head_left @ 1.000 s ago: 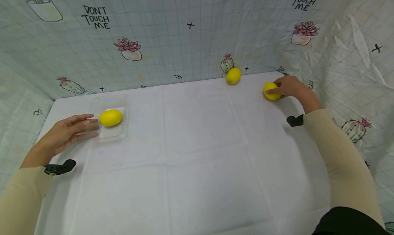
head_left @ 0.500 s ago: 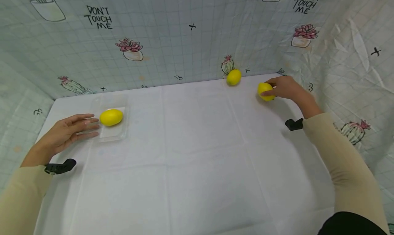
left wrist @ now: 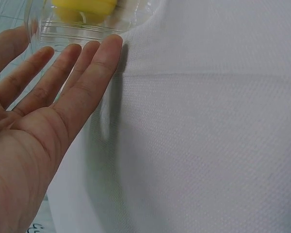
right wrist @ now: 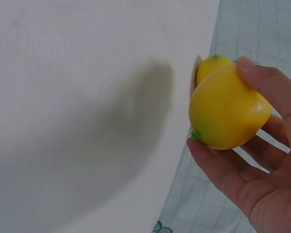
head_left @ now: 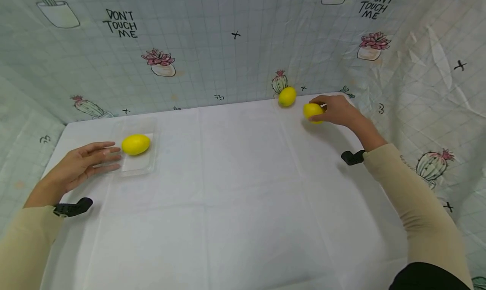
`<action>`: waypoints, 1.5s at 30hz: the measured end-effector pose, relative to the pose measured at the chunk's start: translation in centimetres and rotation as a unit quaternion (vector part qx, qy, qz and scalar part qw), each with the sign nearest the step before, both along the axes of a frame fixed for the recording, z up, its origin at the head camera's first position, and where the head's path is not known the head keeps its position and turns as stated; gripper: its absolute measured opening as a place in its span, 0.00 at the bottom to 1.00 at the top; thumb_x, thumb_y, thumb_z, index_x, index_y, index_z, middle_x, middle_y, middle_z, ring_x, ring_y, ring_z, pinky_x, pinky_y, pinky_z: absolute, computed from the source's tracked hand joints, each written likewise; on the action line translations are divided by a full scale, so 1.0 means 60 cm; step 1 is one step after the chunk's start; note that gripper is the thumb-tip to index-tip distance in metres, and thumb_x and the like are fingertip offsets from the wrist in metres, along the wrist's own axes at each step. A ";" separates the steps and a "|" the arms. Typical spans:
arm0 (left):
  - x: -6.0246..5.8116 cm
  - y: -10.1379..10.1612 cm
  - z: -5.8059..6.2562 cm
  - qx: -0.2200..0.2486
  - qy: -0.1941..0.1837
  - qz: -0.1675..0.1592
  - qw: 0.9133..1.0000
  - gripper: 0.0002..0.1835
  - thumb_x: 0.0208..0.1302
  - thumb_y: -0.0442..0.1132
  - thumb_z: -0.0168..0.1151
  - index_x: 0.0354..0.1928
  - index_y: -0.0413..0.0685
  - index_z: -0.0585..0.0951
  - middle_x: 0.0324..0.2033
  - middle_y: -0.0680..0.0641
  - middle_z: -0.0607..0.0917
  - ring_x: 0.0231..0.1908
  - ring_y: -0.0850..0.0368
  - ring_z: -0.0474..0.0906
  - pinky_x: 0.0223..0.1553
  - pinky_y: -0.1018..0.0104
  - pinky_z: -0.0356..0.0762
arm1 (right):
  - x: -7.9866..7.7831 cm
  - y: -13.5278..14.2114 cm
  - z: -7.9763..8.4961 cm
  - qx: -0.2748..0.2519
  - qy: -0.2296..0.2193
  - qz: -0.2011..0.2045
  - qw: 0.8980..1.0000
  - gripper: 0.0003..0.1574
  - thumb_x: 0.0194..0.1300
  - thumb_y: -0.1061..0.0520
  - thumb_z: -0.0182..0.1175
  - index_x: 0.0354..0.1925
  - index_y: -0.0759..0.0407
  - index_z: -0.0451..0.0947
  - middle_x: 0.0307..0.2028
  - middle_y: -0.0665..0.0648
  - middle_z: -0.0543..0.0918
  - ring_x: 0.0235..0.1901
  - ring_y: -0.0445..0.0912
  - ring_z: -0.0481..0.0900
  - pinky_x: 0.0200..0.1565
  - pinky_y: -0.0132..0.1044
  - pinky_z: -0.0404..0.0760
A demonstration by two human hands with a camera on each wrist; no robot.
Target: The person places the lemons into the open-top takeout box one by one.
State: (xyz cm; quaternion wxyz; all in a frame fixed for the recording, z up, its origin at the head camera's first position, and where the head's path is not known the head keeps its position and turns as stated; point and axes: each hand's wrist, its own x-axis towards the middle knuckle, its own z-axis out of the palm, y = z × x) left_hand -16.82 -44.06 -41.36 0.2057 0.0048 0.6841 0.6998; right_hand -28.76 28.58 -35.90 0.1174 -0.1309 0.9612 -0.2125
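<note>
1. Background: a pale grid-patterned, plant-printed cloth backdrop (head_left: 235,62) hangs behind a white-covered table (head_left: 243,197).
2. Left hand (head_left: 85,165): fingers extended, holding nothing, at the side of a clear rectangular plastic container (head_left: 138,166); contact cannot be confirmed.
3. Inside the container: one smooth yellow oval lemon (head_left: 136,144). Judged done.
4. Table's back edge: a second yellow lemon (head_left: 287,96), unheld. Judged outstanding.
5. Right hand (head_left: 336,110): gripping a third yellow lemon (head_left: 312,112), raised above the table. Judged in progress, not yet in the container.

The right hand (head_left: 336,109) grips a lemon (head_left: 311,111), left hand (head_left: 85,161) beside a tray (head_left: 138,165).
</note>
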 end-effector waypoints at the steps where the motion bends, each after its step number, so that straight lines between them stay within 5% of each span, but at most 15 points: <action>1: 0.000 0.000 -0.001 0.006 0.001 -0.005 1.000 0.31 0.79 0.29 0.48 0.78 0.39 0.54 0.60 0.54 0.82 0.56 0.57 0.83 0.53 0.57 0.85 | 0.000 -0.004 -0.001 -0.001 0.001 0.002 1.000 0.40 0.67 0.45 0.69 0.69 0.61 0.70 0.66 0.68 0.74 0.61 0.63 0.73 0.60 0.59 0.77; 21: 0.003 0.003 -0.003 -0.040 -0.001 0.012 0.999 0.33 0.78 0.32 0.52 0.78 0.37 0.52 0.59 0.59 0.82 0.54 0.60 0.84 0.50 0.58 0.86 | 0.027 -0.060 0.004 -0.022 0.044 0.043 0.998 0.40 0.66 0.43 0.70 0.67 0.60 0.72 0.61 0.64 0.80 0.55 0.57 0.78 0.57 0.55 0.79; 31: 0.002 -0.002 -0.004 0.010 0.000 0.004 1.000 0.30 0.79 0.29 0.48 0.78 0.38 0.55 0.60 0.54 0.82 0.56 0.56 0.83 0.53 0.56 0.85 | 0.045 -0.073 0.012 -0.026 0.073 0.053 0.996 0.38 0.64 0.45 0.72 0.66 0.60 0.74 0.56 0.64 0.83 0.49 0.55 0.80 0.51 0.53 0.81; 45: 0.003 -0.003 -0.003 0.000 0.004 0.017 1.000 0.26 0.79 0.29 0.49 0.76 0.42 0.63 0.60 0.53 0.82 0.56 0.55 0.84 0.52 0.55 0.86 | 0.068 -0.093 0.010 -0.051 0.098 0.063 0.992 0.38 0.62 0.49 0.74 0.67 0.57 0.74 0.63 0.64 0.80 0.48 0.55 0.82 0.49 0.52 0.84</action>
